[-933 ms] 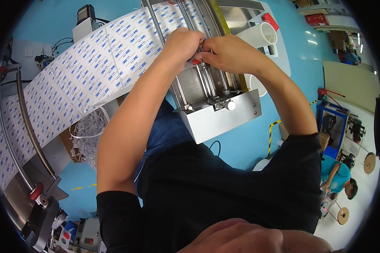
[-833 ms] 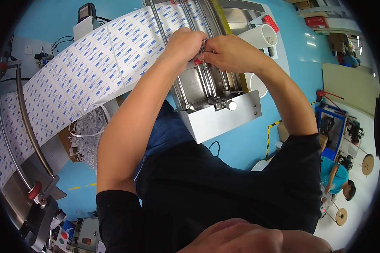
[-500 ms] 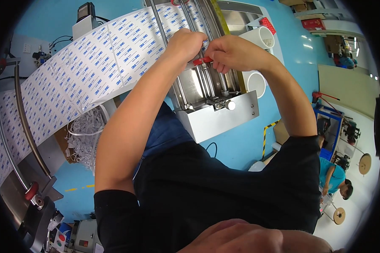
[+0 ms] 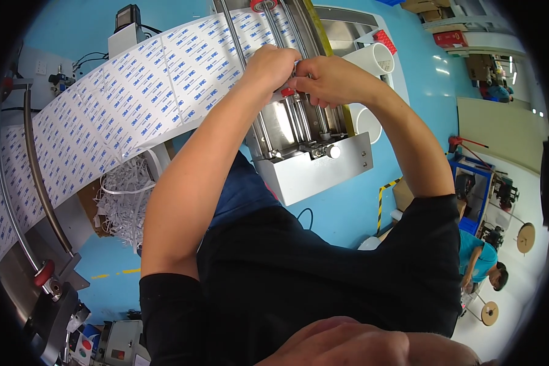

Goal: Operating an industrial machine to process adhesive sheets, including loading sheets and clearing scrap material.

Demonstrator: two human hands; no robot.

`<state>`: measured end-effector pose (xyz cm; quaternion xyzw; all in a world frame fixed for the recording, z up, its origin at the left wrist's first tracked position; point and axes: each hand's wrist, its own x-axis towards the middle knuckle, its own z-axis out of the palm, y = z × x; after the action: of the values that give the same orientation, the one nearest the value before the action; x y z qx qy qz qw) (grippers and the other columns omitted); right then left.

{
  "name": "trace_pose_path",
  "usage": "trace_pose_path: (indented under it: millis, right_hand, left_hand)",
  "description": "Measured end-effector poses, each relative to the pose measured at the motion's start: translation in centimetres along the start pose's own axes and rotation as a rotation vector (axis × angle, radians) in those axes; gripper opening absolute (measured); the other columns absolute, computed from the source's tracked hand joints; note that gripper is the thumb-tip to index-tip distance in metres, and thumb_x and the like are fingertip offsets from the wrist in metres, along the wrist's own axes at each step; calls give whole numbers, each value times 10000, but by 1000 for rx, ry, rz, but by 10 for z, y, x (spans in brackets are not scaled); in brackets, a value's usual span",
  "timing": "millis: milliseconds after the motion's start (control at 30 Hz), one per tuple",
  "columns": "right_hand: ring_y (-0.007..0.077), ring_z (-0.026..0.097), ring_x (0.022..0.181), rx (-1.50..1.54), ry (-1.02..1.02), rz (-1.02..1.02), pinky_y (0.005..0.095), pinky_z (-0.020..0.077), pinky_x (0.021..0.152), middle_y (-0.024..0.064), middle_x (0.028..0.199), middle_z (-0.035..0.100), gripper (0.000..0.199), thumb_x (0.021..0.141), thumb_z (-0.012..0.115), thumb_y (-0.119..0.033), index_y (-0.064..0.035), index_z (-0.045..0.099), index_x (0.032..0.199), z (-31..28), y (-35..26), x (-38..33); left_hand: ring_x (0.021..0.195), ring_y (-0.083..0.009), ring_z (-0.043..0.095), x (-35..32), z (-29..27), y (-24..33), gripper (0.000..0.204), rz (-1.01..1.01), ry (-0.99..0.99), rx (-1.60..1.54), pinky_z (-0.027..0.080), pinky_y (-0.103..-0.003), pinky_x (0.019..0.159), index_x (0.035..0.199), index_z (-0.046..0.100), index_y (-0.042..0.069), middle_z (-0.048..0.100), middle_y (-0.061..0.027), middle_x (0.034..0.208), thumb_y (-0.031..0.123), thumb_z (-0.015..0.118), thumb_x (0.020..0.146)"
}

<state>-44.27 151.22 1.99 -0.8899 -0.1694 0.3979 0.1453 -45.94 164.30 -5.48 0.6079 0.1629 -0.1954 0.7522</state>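
Observation:
My left hand [image 4: 273,68] is closed above the metal rods [image 4: 300,119] of a slitting-type machine, its fingertips turned away from view. Close against it, my right hand [image 4: 335,80] has its fingers curled in, thumb and forefinger reaching toward the left hand. Just below the fingers, a red collar [image 4: 288,92] on the rods is partly covered. What either hand pinches is hidden. Left of the hands, a wide white sheet with blue print [image 4: 134,91] runs under a rod. A silver end plate [image 4: 317,171] with a round knob [image 4: 331,152] stands nearer my body.
White tubes [image 4: 367,125] lie right of the machine, beside a small red box [image 4: 385,41]. Shredded strips [image 4: 125,186] fill a carton below the sheet. Curved bars [image 4: 36,152] rise at far left. A co-worker [image 4: 478,259] sits at far right.
My right hand has moved slightly left, closer to my left hand, and now covers more of the red collar. The view has shifted a little.

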Motion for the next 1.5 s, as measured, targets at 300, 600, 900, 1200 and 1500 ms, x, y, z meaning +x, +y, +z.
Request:
trace_pose_path:
  millis: [300,600,900,1200,1500]
  right_hand:
    - [186,662,594,-10,-95,29,270,544,530,128,678,650,419,885,567,-405,5,639,940,-8,-3,13]
    - [184,667,612,22,-204,43,273,557,566,132,705,654,391,883,579,-364,18,644,941,-12,-5,17]
    - [196,673,641,135,-201,-96,289,563,596,143,728,660,410,892,559,-364,39,640,895,-12,13,11]
    - [205,677,653,-88,-159,39,285,562,588,157,721,659,428,873,594,-368,56,637,834,-10,-12,15]
    - [193,668,659,133,-232,-44,294,567,632,146,735,653,331,863,584,-274,53,633,856,-16,7,11]
  left_hand:
    - [599,-174,511,4,0,-5,221,22,-13,-6,416,-316,529,784,583,-66,540,-106,687,133,498,830]
    - [579,-241,597,10,-2,-8,271,23,-3,3,461,-359,525,773,627,-102,619,-183,712,153,539,759]
    - [667,-268,613,12,2,-11,315,46,82,41,478,-374,589,813,631,-111,632,-196,747,194,570,763]
    - [625,-243,600,11,-5,-8,285,24,-27,36,468,-359,534,786,629,-93,626,-184,748,181,551,764]
    - [718,-275,609,13,1,-12,347,30,86,65,473,-383,650,875,629,-112,634,-207,821,212,564,770]
